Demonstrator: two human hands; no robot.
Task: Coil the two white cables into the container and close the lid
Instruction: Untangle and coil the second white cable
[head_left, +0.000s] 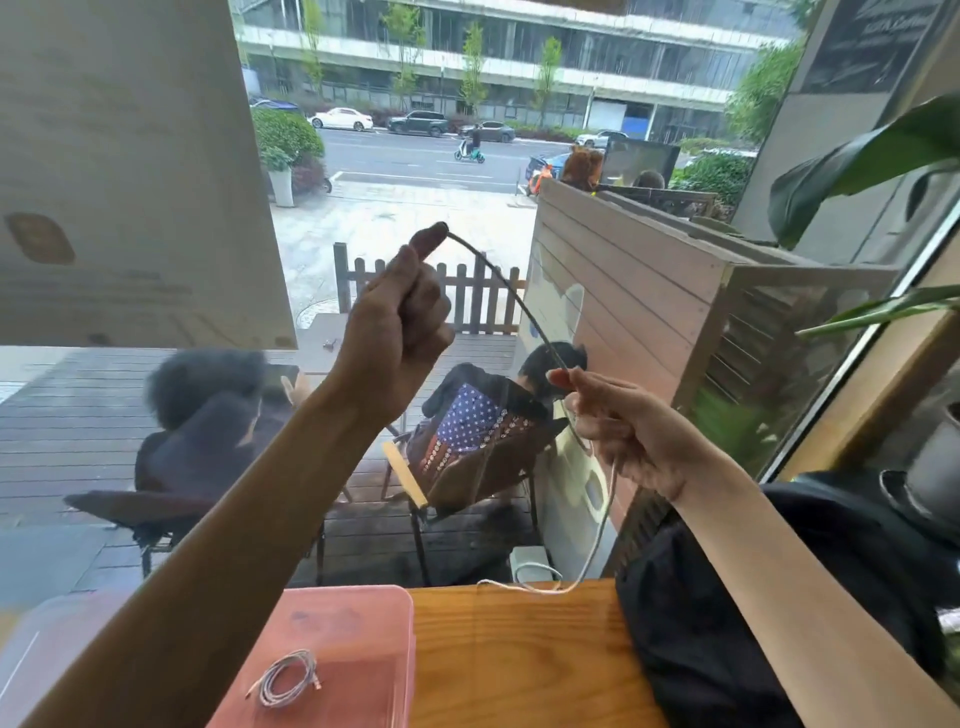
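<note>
I hold a white cable (605, 512) up in front of the window with both hands. My left hand (400, 322) is raised and closed on one end, which sticks out above the thumb. From there the cable arcs right and down to my right hand (623, 421), which pinches it. Below that hand it hangs to the wooden table (519, 660) and loops on the far edge. A second white cable (288, 678) lies coiled inside the clear pink container (358, 613) at the bottom centre. The container stands open; its lid is partly hidden by my left forearm.
A black bag (727, 623) lies on the table at the right, under my right forearm. A large window faces me, with people seated on chairs outside. A green plant (857, 156) stands at the far right. A white charger block (530, 564) sits beyond the table edge.
</note>
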